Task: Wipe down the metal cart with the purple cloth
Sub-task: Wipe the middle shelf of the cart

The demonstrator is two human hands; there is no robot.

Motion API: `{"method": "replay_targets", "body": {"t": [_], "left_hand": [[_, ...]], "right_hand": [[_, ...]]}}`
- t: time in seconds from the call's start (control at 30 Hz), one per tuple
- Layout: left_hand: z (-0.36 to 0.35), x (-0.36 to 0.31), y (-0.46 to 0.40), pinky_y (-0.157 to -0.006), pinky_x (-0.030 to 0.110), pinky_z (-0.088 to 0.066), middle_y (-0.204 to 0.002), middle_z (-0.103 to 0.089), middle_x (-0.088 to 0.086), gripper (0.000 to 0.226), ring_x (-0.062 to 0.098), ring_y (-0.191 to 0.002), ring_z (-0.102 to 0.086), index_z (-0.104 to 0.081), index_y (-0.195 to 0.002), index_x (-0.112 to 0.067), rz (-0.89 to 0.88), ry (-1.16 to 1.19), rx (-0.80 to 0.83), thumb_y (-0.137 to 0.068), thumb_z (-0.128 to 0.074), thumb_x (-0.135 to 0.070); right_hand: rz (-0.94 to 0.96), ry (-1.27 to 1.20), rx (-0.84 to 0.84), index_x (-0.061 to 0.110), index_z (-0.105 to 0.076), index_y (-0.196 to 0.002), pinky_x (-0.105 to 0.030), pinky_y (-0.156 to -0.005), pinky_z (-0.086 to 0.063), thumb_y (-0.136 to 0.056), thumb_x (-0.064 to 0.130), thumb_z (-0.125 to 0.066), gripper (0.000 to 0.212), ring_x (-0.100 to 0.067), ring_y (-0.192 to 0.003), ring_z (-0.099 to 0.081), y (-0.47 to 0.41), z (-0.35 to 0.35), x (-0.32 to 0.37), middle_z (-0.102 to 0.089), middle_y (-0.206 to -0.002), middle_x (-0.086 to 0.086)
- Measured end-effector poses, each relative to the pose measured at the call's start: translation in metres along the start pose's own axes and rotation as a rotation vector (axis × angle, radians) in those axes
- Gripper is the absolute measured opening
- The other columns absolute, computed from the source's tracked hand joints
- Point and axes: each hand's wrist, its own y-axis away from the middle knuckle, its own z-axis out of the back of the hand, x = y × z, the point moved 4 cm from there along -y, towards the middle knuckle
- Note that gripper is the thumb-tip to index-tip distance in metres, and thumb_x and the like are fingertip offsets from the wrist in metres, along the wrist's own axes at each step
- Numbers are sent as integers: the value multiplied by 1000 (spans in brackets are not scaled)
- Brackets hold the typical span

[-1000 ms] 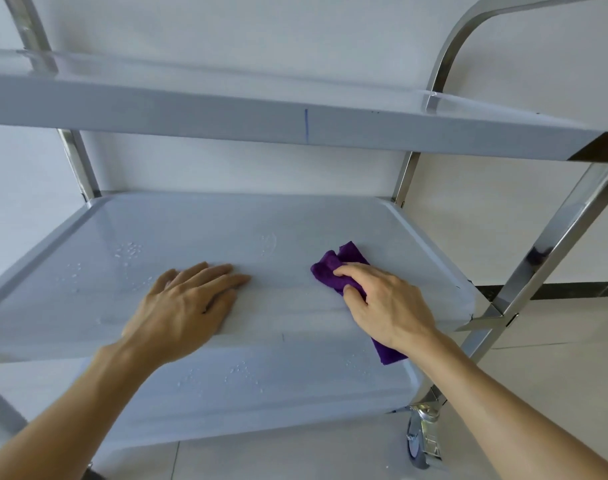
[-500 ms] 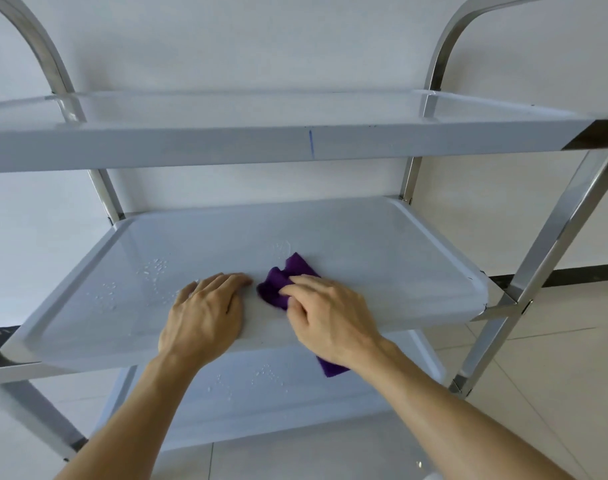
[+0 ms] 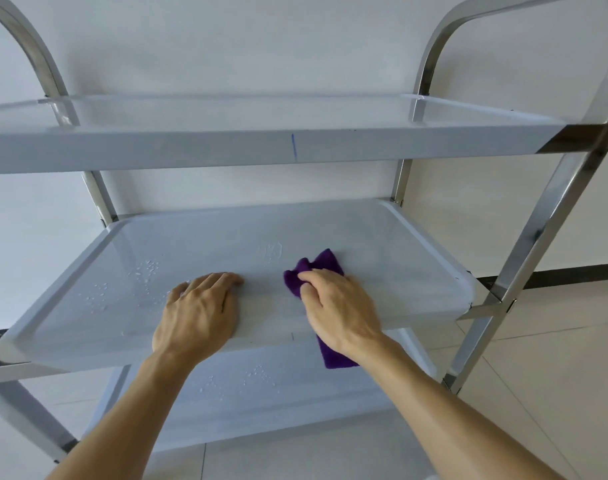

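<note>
A three-shelf metal cart stands before me, its middle shelf at hand height. My right hand grips the purple cloth and presses it on the middle shelf, right of centre; the cloth's tail hangs below the front edge. My left hand rests flat on the shelf's front part, left of the cloth, fingers curled a little over the surface. Water droplets sit on the shelf's left half.
The top shelf runs above my hands. The bottom shelf carries more droplets. Shiny steel posts frame the right side, and another post stands at the back left. White wall behind, tiled floor to the right.
My right hand slid the cloth left toward my left hand, then back right a little. The view pulled back and rose, showing more of the top shelf.
</note>
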Motion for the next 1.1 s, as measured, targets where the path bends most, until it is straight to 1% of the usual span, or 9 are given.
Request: {"method": "replay_targets", "body": {"t": [0.07,0.13,0.2,0.3,0.43,0.53,0.73,0.93,1.1], "left_hand": [[1,0,1,-110,39,-30,-134,-58,-15,34,15,-128,-48,-57,-126,-34,-7,5,-12,-101,-36,-24],[1,0,1,-110,38,-30,-134,-58,-15,34,15,-127,-49,-57,-126,-34,-21,10,-22,-101,-35,-24],[1,1,1,-110,38,-30,-134,-58,-15,33,15,-127,-49,-57,-125,-34,-23,29,-28,-102,-35,-25],[1,-1,-1,-109,38,-31,-132,-60,-14,31,16,-126,-50,-59,-123,-34,-2,47,-16,-101,-37,-30],[10,-7,-7,-87,34,-44,-114,-70,-2,25,24,-100,-61,-66,-112,-31,167,283,72,-98,-46,-38],[13,-50,-6,-88,32,-46,-115,-65,-7,24,13,-101,-59,-64,-112,-30,9,481,106,-96,-51,-43],[-30,-137,-3,-116,51,-21,-155,-31,-3,101,30,-144,-24,-36,-143,-29,-249,-72,348,-63,-44,-91],[-27,-120,5,-103,39,-38,-149,-43,-10,91,20,-133,-43,-47,-138,-29,-377,-170,166,-61,-68,-72],[4,-30,18,-105,38,-39,-158,-31,-9,101,16,-140,-36,-39,-145,-33,-192,-128,184,-57,-70,-71]], "right_hand": [[68,-336,125,22,-57,-133,-9,-95,-28,-102,23,-37,36,8,-114,-42,-2,-1,15,-56,-134,15],[40,-441,54,21,-54,-136,4,-94,-24,-103,18,-37,38,8,-121,-43,-9,16,0,-53,-139,14],[-33,-288,-60,15,-56,-135,-6,-100,-30,-103,12,-38,37,-8,-127,-49,-16,39,-39,-56,-140,4],[-126,102,2,11,-57,-134,-33,-111,-33,-104,13,-39,35,-20,-134,-47,-17,54,-99,-56,-142,-3],[-142,244,66,20,-52,-136,-42,-112,-26,-105,22,-32,37,-17,-138,-38,-18,38,-118,-51,-145,4],[-114,263,39,20,-51,-136,-43,-113,-25,-103,19,-31,38,-18,-139,-37,-18,35,-118,-50,-144,4],[-82,281,35,21,-51,-137,-42,-114,-24,-103,18,-31,39,-18,-140,-37,-17,37,-120,-50,-145,5],[-79,234,-36,23,-58,-131,-39,-113,-26,-100,17,-37,38,-14,-137,-42,-16,41,-127,-56,-141,6],[-85,188,-74,24,-62,-127,-39,-113,-29,-99,17,-39,37,-14,-135,-46,-17,42,-129,-60,-138,6]]}}
